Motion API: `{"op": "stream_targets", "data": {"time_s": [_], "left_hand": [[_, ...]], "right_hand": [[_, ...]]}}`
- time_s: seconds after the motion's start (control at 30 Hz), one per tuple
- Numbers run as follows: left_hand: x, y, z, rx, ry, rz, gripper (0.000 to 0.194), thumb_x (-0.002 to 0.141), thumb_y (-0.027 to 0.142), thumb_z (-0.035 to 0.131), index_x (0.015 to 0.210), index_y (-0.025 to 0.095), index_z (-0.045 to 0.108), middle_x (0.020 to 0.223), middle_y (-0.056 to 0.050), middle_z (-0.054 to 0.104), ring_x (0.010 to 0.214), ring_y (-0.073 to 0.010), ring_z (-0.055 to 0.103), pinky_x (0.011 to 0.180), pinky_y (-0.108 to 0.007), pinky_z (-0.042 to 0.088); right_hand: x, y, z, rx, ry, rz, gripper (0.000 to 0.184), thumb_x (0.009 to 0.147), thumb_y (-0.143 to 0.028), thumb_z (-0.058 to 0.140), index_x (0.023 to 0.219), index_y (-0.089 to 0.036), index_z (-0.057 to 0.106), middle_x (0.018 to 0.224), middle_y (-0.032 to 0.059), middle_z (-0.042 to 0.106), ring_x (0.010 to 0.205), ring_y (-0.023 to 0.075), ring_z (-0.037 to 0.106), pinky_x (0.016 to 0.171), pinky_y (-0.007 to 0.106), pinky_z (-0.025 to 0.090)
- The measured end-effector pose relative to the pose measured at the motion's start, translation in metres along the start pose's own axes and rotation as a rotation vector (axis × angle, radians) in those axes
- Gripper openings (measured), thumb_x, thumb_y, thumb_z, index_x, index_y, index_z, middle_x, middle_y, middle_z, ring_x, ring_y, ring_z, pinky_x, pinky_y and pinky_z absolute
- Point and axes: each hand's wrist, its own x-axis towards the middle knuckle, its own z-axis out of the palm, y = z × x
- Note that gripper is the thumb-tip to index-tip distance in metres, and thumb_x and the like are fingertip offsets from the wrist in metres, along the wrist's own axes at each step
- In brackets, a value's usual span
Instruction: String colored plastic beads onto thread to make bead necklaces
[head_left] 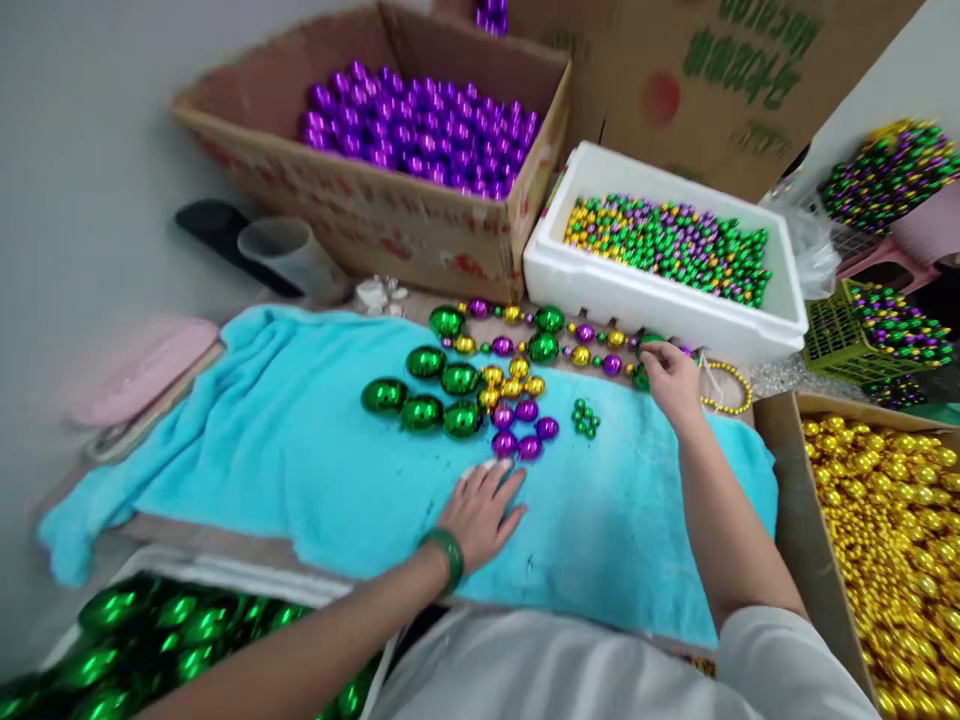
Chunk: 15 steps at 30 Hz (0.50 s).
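Observation:
My left hand lies flat with fingers spread on a turquoise towel, just below a cluster of purple beads. Its wrist wears a green bangle. My right hand reaches to the right end of a bead strand with green, gold and purple beads laid in two rows; its fingers are closed at a large green bead there, which they partly hide. Loose on the towel lie big green oval beads, gold beads and small green beads.
A cardboard box of purple beads and a white foam box of mixed small beads stand at the back. Gold beads fill a box at right; large green beads lie at lower left. A yellow bead loop sits near my right hand.

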Motion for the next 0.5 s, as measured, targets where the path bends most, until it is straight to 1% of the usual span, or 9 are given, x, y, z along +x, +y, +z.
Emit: {"op": "stream_targets", "data": {"time_s": [0.13, 0.2, 0.23, 0.3, 0.37, 0.43, 0.5], "left_hand": [[-0.004, -0.012, 0.013, 0.001, 0.035, 0.021, 0.045, 0.090, 0.040, 0.044, 0.132, 0.028, 0.052, 0.133, -0.008, 0.054, 0.122, -0.0267, 0.045, 0.105, -0.047, 0.034], [-0.005, -0.019, 0.021, 0.018, 0.061, 0.035, 0.045, 0.089, 0.040, 0.044, 0.133, 0.029, 0.051, 0.133, -0.007, 0.055, 0.122, -0.0261, 0.046, 0.104, -0.046, 0.036], [-0.006, -0.021, 0.024, 0.032, 0.075, 0.045, 0.045, 0.089, 0.040, 0.045, 0.133, 0.030, 0.051, 0.133, -0.006, 0.055, 0.121, -0.0260, 0.047, 0.104, -0.046, 0.037], [-0.008, -0.024, 0.029, 0.060, 0.108, 0.062, 0.046, 0.089, 0.041, 0.046, 0.134, 0.032, 0.049, 0.133, -0.006, 0.055, 0.121, -0.0257, 0.049, 0.103, -0.045, 0.038], [-0.010, -0.024, 0.032, 0.085, 0.147, 0.085, 0.048, 0.088, 0.041, 0.047, 0.135, 0.033, 0.048, 0.133, -0.005, 0.056, 0.119, -0.0256, 0.051, 0.101, -0.044, 0.041], [-0.011, -0.022, 0.035, 0.105, 0.176, 0.077, 0.048, 0.087, 0.041, 0.049, 0.134, 0.033, 0.050, 0.132, -0.004, 0.057, 0.119, -0.0260, 0.052, 0.101, -0.044, 0.041], [-0.012, -0.020, 0.037, 0.122, 0.181, 0.042, 0.046, 0.085, 0.039, 0.050, 0.131, 0.032, 0.054, 0.131, -0.003, 0.058, 0.119, -0.0264, 0.052, 0.102, -0.044, 0.040]], "right_hand": [[0.065, -0.036, -0.034, -0.096, 0.095, -0.121, 0.027, 0.083, -0.030, 0.049, 0.096, -0.016, 0.069, 0.083, 0.0063, 0.070, 0.073, 0.0192, 0.062, 0.074, 0.030, 0.047], [0.104, -0.055, -0.043, -0.198, 0.124, -0.177, 0.026, 0.082, -0.026, 0.050, 0.094, -0.016, 0.070, 0.086, 0.0071, 0.070, 0.080, 0.0206, 0.062, 0.080, 0.031, 0.046], [0.123, -0.064, -0.044, -0.254, 0.110, -0.194, 0.025, 0.082, -0.024, 0.050, 0.094, -0.015, 0.071, 0.090, 0.0079, 0.070, 0.085, 0.0216, 0.062, 0.083, 0.032, 0.046], [0.161, -0.080, -0.038, -0.345, 0.034, -0.203, 0.027, 0.080, -0.018, 0.050, 0.096, -0.014, 0.071, 0.097, 0.0095, 0.070, 0.094, 0.0231, 0.061, 0.087, 0.032, 0.044], [0.192, -0.094, -0.024, -0.383, -0.085, -0.211, 0.028, 0.078, -0.013, 0.051, 0.096, -0.014, 0.072, 0.101, 0.0092, 0.069, 0.098, 0.0227, 0.060, 0.089, 0.031, 0.043], [0.213, -0.107, -0.004, -0.387, -0.206, -0.225, 0.024, 0.075, -0.011, 0.056, 0.091, -0.015, 0.073, 0.097, 0.0070, 0.071, 0.094, 0.0205, 0.062, 0.086, 0.028, 0.045], [0.225, -0.119, 0.015, -0.391, -0.337, -0.236, 0.018, 0.070, -0.010, 0.063, 0.082, -0.017, 0.075, 0.088, 0.0040, 0.072, 0.085, 0.0183, 0.064, 0.079, 0.026, 0.047]]}}
